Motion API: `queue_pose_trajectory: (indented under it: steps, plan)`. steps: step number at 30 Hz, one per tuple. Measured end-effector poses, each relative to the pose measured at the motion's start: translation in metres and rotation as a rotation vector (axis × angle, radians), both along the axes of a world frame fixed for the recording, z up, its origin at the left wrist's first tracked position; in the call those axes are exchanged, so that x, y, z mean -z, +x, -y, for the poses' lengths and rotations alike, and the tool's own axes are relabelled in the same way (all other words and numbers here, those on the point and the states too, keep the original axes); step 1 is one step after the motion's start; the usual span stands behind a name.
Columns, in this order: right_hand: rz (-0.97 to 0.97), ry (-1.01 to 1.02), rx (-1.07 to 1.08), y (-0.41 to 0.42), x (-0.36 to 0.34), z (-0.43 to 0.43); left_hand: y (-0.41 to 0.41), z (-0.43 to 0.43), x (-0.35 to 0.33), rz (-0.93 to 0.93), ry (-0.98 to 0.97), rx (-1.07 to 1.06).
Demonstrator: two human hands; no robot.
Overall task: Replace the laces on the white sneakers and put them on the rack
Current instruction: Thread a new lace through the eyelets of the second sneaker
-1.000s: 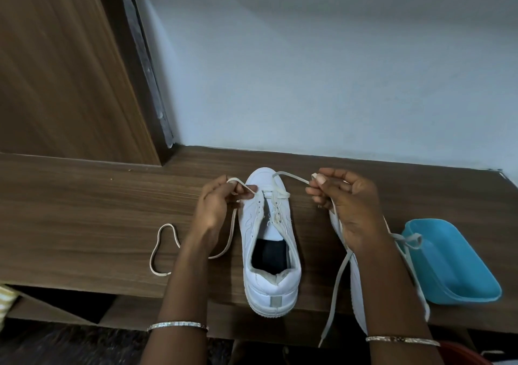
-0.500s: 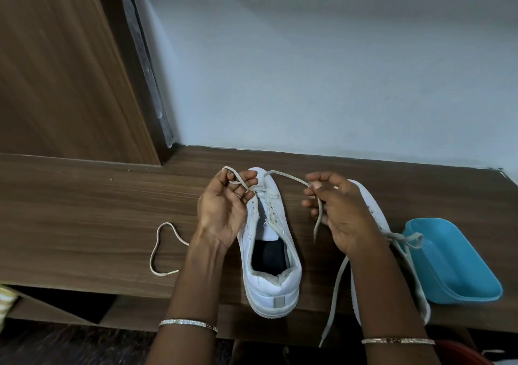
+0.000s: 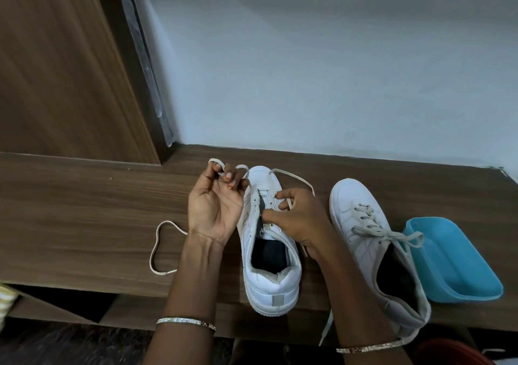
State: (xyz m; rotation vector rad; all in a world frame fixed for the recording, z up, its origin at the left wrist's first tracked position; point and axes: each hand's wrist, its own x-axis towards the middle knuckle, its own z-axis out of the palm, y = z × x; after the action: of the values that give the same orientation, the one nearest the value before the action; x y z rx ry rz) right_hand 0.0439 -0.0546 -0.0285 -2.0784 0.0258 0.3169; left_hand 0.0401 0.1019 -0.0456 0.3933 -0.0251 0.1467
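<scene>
Two white sneakers stand on the wooden shelf top (image 3: 84, 210), toes toward the wall. The middle sneaker (image 3: 273, 283) is partly laced with a white lace (image 3: 291, 178). My left hand (image 3: 215, 210), palm up beside the shoe's left side, pinches one end of the lace in a loop near the toe. My right hand (image 3: 300, 219) rests over the eyelets and tongue, fingers closed on the other lace strand. The right sneaker (image 3: 361, 219) is laced and tied in a bow. One lace tail (image 3: 159, 249) curls on the shelf to the left.
A blue plastic tub (image 3: 459, 261) sits at the right end of the shelf, against the right sneaker. A wooden panel (image 3: 56, 70) rises at the left and a pale wall (image 3: 308, 70) runs behind. The shelf's front edge is just under the sneaker heels.
My right hand has moved left and down onto the middle sneaker's eyelets, uncovering the right sneaker. My left hand has lifted its lace loop higher by the toe.
</scene>
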Motion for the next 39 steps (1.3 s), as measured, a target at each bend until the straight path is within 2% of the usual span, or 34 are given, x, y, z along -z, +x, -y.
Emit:
queue_pose_trajectory:
  steps: [3, 6, 8, 12, 13, 15, 17, 18, 21, 23, 27, 30, 33, 35, 37, 39]
  plan:
    - [-0.012, 0.007, 0.009, 0.001, 0.003, 0.000, -0.004, -0.009, -0.003, 0.002, -0.030, -0.034]
    - [-0.075, 0.209, 0.063, 0.006, 0.005, 0.007, -0.004, -0.022, -0.002, -0.192, 0.115, -0.115]
    - [-0.115, 0.494, 0.129, 0.010, -0.001, 0.014, -0.002, -0.030, 0.004, -0.399, 0.390, -0.210]
    - [-0.091, 1.021, 0.194, 0.017, -0.013, 0.032, -0.003, -0.030, 0.022, -0.786, 1.323, -0.466]
    - [-0.075, 1.104, 0.194, 0.018, -0.015, 0.035, -0.005, -0.026, 0.024, -0.792, 1.506, -0.536]
    - [-0.049, 1.219, 0.216, 0.017, -0.015, 0.035, -0.009, -0.019, 0.021, -0.701, 1.646, -0.720]
    - [-0.025, 1.274, 0.248, 0.016, -0.014, 0.030, -0.008, -0.015, 0.016, -0.551, 1.661, -0.846]
    - [-0.013, 1.280, 0.264, 0.016, -0.014, 0.026, -0.007, -0.014, 0.014, -0.450, 1.608, -0.802]
    - [0.031, 1.246, 0.299, 0.013, -0.012, 0.015, -0.008, -0.006, 0.003, -0.168, 1.283, -0.321]
    - [0.053, 1.225, 0.283, 0.012, -0.010, 0.009, -0.011, 0.002, -0.002, -0.080, 1.266, -0.090]
    - [0.060, 1.192, 0.217, 0.010, -0.007, 0.000, -0.009, 0.009, 0.000, -0.041, 1.262, 0.084]
    - [0.066, 1.177, 0.200, 0.010, -0.005, -0.005, -0.007, 0.007, 0.005, -0.028, 1.274, 0.096]
    - [0.080, 1.128, 0.202, 0.008, -0.005, -0.005, -0.008, 0.008, 0.004, -0.067, 1.193, 0.047]
    - [0.121, 0.982, 0.262, 0.007, -0.004, -0.003, -0.007, 0.007, 0.002, -0.129, 1.104, -0.029]
    - [0.160, 0.736, 0.321, 0.007, -0.002, 0.001, -0.006, 0.004, 0.003, -0.171, 1.024, -0.092]
    - [0.133, 0.526, 0.256, 0.008, -0.002, 0.006, -0.006, 0.004, 0.002, -0.177, 0.987, -0.113]
